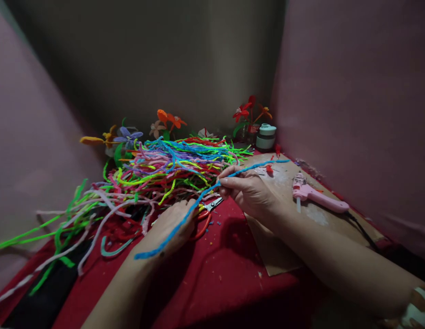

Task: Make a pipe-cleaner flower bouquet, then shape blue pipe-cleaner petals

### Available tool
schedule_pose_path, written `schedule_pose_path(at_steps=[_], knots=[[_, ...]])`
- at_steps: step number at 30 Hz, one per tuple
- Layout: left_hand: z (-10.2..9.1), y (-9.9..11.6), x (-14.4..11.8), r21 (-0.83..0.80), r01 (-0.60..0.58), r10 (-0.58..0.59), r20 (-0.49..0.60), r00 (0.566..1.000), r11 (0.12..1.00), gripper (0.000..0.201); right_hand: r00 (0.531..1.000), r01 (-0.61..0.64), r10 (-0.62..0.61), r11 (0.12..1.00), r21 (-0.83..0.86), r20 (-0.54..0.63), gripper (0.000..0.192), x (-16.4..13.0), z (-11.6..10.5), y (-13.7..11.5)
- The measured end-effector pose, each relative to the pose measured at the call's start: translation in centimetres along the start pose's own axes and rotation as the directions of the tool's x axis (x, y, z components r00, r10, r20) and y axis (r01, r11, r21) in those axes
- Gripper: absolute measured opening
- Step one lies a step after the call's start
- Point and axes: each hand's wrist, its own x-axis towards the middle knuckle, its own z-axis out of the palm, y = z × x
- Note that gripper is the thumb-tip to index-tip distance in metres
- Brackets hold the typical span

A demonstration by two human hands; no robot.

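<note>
My right hand point(248, 189) is closed, its thumb and fingers pinching a long blue pipe cleaner point(185, 219) near the middle. One end of the pipe cleaner points toward the back right, and the other passes in front of my left wrist. My left hand point(176, 224) is low at the near edge of a heap of coloured pipe cleaners point(178, 160). Its fingers are mostly hidden behind the hand, so their grip does not show. Right beside it are scissors point(209, 205) with orange-red handles, lying on the red cloth point(229, 265).
A pink glue gun point(318, 198) rests on a brown board point(284, 178) at the right, with its black cord trailing off. Behind the heap are orange pipe-cleaner flowers point(171, 119), red flowers point(243, 111) and a lidded cup point(266, 137). Pink panels flank both sides.
</note>
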Motion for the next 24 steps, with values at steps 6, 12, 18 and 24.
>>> schedule_pose_path(at_steps=[6, 12, 18, 24], knots=[[-0.1, 1.3, 0.0, 0.243, 0.066, -0.09, 0.091, 0.992, 0.968, 0.02, 0.994, 0.097, -0.099, 0.995, -0.03, -0.052, 0.011, 0.5, -0.6, -0.1], [-0.2, 1.9, 0.0, 0.213, 0.047, -0.061, 0.057, 0.997, 0.976, 0.044, 0.923, 0.204, -0.246, 0.965, -0.165, -0.296, 0.017, 1.9, -2.2, -1.0], [0.5, 1.5, -0.1, 0.199, -0.15, 0.169, -0.086, 0.982, 0.969, 0.042, 0.877, 0.246, -0.335, 0.929, -0.278, -0.345, 0.019, 2.7, -3.2, -1.0], [1.1, 1.4, 0.1, 0.253, -0.093, 0.151, -0.224, 0.963, 0.963, 0.043, 0.908, 0.181, -0.303, 0.907, -0.379, -0.291, 0.021, 2.1, -2.6, -0.7]])
